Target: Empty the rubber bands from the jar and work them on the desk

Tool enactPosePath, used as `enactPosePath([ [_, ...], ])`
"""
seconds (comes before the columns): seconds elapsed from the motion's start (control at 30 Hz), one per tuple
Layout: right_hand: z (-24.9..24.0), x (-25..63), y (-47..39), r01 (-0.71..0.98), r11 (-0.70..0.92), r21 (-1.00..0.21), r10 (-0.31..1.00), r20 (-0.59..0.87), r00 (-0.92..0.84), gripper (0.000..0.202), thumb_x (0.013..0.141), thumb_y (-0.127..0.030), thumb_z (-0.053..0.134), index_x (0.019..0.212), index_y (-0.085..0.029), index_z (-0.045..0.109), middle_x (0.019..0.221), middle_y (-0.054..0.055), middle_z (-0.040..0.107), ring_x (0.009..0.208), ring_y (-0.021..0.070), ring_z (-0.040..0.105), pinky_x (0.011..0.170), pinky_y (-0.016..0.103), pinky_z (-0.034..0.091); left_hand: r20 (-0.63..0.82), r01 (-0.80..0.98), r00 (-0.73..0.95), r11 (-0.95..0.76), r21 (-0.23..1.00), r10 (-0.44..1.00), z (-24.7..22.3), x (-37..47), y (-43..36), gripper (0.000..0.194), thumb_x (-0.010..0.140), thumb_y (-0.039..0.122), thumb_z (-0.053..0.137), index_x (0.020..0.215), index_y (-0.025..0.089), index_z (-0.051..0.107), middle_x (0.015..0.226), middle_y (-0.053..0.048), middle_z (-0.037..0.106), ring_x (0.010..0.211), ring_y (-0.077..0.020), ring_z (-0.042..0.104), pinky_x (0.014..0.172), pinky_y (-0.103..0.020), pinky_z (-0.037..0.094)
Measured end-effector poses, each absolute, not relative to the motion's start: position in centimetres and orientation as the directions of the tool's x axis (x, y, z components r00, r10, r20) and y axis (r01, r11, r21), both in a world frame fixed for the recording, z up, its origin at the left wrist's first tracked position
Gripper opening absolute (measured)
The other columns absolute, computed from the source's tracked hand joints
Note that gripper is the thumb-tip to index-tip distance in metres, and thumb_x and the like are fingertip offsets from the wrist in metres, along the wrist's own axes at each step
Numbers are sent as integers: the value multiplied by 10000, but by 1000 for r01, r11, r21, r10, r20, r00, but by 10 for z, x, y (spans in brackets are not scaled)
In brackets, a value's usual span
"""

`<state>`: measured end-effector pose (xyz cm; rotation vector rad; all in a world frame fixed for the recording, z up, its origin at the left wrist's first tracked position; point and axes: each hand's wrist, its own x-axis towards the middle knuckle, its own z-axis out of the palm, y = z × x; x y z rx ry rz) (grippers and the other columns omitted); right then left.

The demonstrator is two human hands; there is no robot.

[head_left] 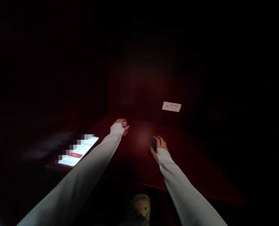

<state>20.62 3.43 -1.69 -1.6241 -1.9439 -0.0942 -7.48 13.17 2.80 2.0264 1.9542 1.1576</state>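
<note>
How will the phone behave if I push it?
The phone looks thin and flat, so it's probably stiff and unlikely to roll. The table's sheen suggests it may slide easily. Lying near the front edge, it could drop if pushed that way.

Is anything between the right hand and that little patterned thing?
The left hand is at the patterned thing, its thumb partly in the way; otherwise nothing visible stands between it and the right hand.

Deep red table (143,142), white sleeves (185,188)
White phone screen (85,149), red button (74,155); white socket plate (172,106); small item (124,123) pinkish, perhaps dark-patterned.
</note>
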Motion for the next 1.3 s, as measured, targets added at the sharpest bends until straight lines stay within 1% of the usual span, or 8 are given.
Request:
enactPosePath([
  [0.17,-10,181,53,825,356,-439,875,466,-130,795,814,-440,686,1526,-231,403,1446,140,556,1292,298,562,1085,468,476,524,744,36,-373,554,851,19,-27,106,373,865,406,703,1209,263,701,1274,-58,669,1118,-249,650,1024,-361,527],
  [0.33,-5,158,57,726,379,-573,889,444,-114,904,783,-375,733,1570,-217,319,1286,111,683,1044,244,701,933,371,563,622,556,183,-602,573,761,13,14,88,307,878,353,689,1174,276,714,1264,-47,667,1164,-220,637,1070,-341,505],
  [0.5,-4,158,56,710,387,-588,860,508,-47,886,712,-319,758,1523,-239,410,1380,80,639,1190,256,664,1006,346,539,681,419,156,-672,610,715,12,15,83,321,859,314,704,1178,271,705,1248,-66,656,1164,-228,643,1068,-359,512],
  [0.63,-3,163,59,653,442,-615,850,519,-86,898,682,-340,789,1500,-214,440,1413,117,620,1225,272,648,1058,379,514,722,327,80,-703,632,687,14,14,83,300,884,293,674,1177,234,691,1213,-91,664,1141,-229,651,1044,-359,526],
  [0.77,-3,170,66,602,466,-648,834,549,-55,924,694,-374,788,1516,-223,392,1464,124,573,1278,249,616,1091,360,491,729,342,-95,-665,664,678,15,9,90,293,940,310,608,1214,223,667,1232,-100,648,1157,-220,640,1052,-352,514],
  [0.87,-3,177,70,579,437,-688,838,546,16,973,688,-370,777,1538,-211,332,1510,151,507,1342,263,561,1129,381,460,689,468,-195,-551,691,698,14,-5,99,335,946,332,609,1264,236,652,1292,-98,621,1200,-228,616,1078,-361,489],
  [1.1,-4,187,66,674,321,-666,835,535,132,999,679,-343,757,1549,-175,296,1528,183,434,1384,299,493,1155,402,420,437,769,28,-299,565,899,9,-43,110,335,888,356,654,1203,256,709,1297,-59,669,1238,-253,600,1097,-366,444],
  [1.3,-5,194,64,753,237,-614,823,539,181,969,685,-378,776,1527,-179,340,1523,180,446,1372,311,499,1141,425,432,317,874,-17,-140,466,948,0,-55,121,428,860,374,665,1283,313,668,1319,-46,692,1302,-270,560,1144,-426,337],
])
